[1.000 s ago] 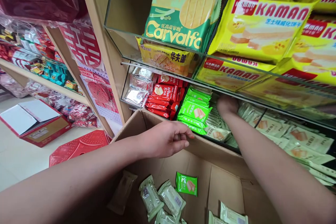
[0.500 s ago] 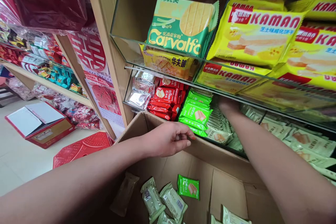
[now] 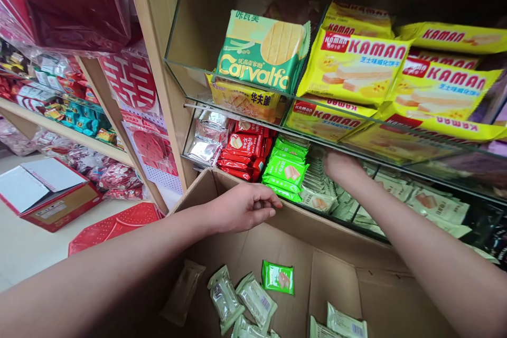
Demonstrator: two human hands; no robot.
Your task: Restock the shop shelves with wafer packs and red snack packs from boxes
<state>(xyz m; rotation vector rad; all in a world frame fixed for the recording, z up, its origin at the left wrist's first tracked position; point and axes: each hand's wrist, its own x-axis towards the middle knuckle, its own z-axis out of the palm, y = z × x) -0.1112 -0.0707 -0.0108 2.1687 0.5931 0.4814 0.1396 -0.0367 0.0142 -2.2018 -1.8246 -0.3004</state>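
Lowest in the frame and nearest you, the open cardboard box (image 3: 336,235) holds a few loose packets. A single green packet (image 3: 278,277) lies flat near the centre, with pale packets (image 3: 256,301) just left of it along the bottom edge.

Your left hand (image 3: 243,207) comes in from the lower left and is closed on the box's far rim, fingers curled over the cardboard edge.

Your right hand (image 3: 343,166) reaches from the lower right, past the box and under the glass shelf (image 3: 415,171), into the lower bin. Its back faces you and its fingers are buried among the pale wafer packets (image 3: 319,198), so you cannot tell whether it is wide, narrow or holding one.

Just left of that hand is a stack of bright green wafer packets (image 3: 285,171), then red packets (image 3: 245,150), then silver packets (image 3: 206,140) at the bin's left end.

Above the glass, a green Carvalfo bag (image 3: 261,53) leans at centre, and yellow Kaman bags (image 3: 352,66) fill the upper right.

Farther off at the left of the frame, a red perforated stool (image 3: 114,224) and a red-and-white carton (image 3: 43,193) sit on the floor.
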